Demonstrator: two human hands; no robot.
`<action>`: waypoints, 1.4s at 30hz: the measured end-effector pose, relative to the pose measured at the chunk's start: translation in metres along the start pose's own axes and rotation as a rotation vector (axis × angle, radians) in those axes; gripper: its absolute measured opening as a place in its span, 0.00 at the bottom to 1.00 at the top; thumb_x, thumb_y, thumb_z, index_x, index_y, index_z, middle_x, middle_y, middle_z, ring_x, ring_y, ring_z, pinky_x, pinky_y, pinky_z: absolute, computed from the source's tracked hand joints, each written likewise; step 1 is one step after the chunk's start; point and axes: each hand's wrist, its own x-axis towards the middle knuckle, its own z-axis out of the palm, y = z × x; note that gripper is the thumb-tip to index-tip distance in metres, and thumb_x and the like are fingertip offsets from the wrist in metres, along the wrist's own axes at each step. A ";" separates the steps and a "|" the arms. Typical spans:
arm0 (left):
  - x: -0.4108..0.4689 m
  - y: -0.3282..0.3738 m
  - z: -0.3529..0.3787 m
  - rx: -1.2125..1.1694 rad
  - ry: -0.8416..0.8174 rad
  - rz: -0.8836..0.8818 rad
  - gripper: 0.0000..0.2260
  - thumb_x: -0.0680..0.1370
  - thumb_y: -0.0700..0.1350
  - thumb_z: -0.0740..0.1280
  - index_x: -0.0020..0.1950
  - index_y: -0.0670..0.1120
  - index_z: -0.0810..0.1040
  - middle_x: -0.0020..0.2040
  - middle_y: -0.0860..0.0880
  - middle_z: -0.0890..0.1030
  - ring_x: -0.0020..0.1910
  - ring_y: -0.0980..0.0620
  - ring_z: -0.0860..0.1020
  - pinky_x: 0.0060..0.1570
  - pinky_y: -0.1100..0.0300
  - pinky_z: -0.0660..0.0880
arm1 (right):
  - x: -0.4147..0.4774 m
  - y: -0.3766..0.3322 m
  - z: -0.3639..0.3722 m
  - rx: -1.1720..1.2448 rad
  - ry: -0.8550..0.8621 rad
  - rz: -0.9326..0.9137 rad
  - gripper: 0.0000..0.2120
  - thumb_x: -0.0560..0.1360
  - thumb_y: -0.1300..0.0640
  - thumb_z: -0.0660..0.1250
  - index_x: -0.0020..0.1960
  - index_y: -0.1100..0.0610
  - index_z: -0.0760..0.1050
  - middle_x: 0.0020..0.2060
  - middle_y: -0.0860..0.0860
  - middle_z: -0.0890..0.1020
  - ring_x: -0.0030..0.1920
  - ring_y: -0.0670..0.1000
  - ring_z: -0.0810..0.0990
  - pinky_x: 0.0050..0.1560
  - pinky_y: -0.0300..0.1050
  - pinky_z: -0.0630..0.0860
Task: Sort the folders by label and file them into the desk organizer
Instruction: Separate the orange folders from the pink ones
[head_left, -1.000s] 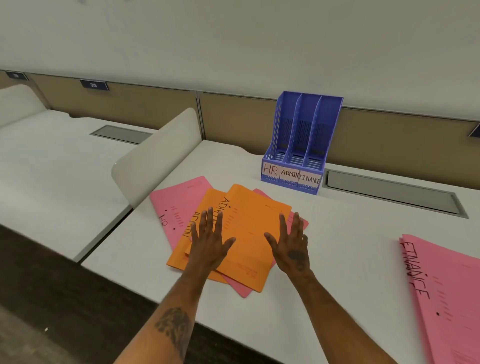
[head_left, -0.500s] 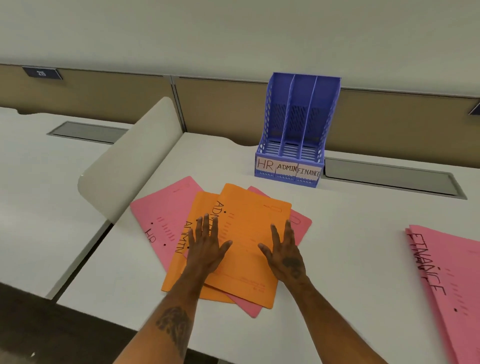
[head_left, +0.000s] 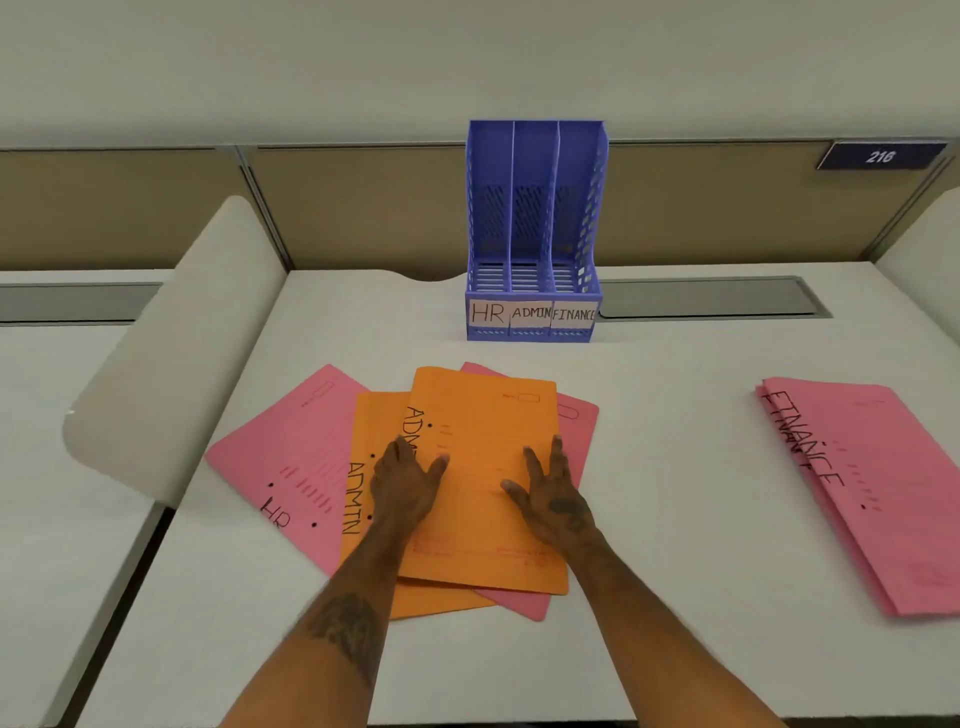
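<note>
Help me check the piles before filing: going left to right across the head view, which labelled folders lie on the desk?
pink HR folder, lower orange ADMIN folder, top orange ADMIN folder, pink FINANCE stack

The white desk (head_left: 675, 519) carries a blue desk organizer (head_left: 535, 228) at its back edge, just beside a grey cable hatch (head_left: 706, 296) set flush in the top. A fanned pile of pink and orange folders (head_left: 478, 415) lies mid-desk, and a stack of pink FINANCE folders (head_left: 883, 493) lies well apart to the right

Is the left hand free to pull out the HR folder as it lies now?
Likely yes. The left hand lies flat on the orange ADMIN folders, right beside the HR folder; only that folder's right edge is tucked under them.
</note>
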 end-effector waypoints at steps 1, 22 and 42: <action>0.003 0.003 -0.002 -0.055 -0.001 -0.025 0.39 0.78 0.62 0.63 0.79 0.39 0.55 0.77 0.39 0.60 0.75 0.37 0.60 0.70 0.42 0.62 | -0.002 -0.003 -0.001 0.037 0.000 0.011 0.38 0.77 0.31 0.49 0.79 0.49 0.44 0.78 0.53 0.36 0.79 0.56 0.43 0.73 0.60 0.62; -0.039 0.052 -0.042 -0.811 -0.112 -0.015 0.18 0.74 0.43 0.74 0.63 0.45 0.77 0.55 0.43 0.84 0.48 0.41 0.84 0.52 0.40 0.81 | -0.034 0.027 -0.060 0.541 0.016 0.096 0.40 0.77 0.34 0.57 0.79 0.50 0.44 0.79 0.56 0.50 0.77 0.61 0.56 0.72 0.61 0.61; -0.071 0.060 -0.074 -0.861 0.019 -0.091 0.26 0.79 0.62 0.63 0.68 0.45 0.74 0.60 0.45 0.80 0.56 0.46 0.79 0.53 0.47 0.78 | -0.044 0.069 -0.157 1.367 -0.146 -0.098 0.25 0.75 0.52 0.70 0.70 0.51 0.68 0.61 0.55 0.80 0.57 0.60 0.82 0.51 0.63 0.80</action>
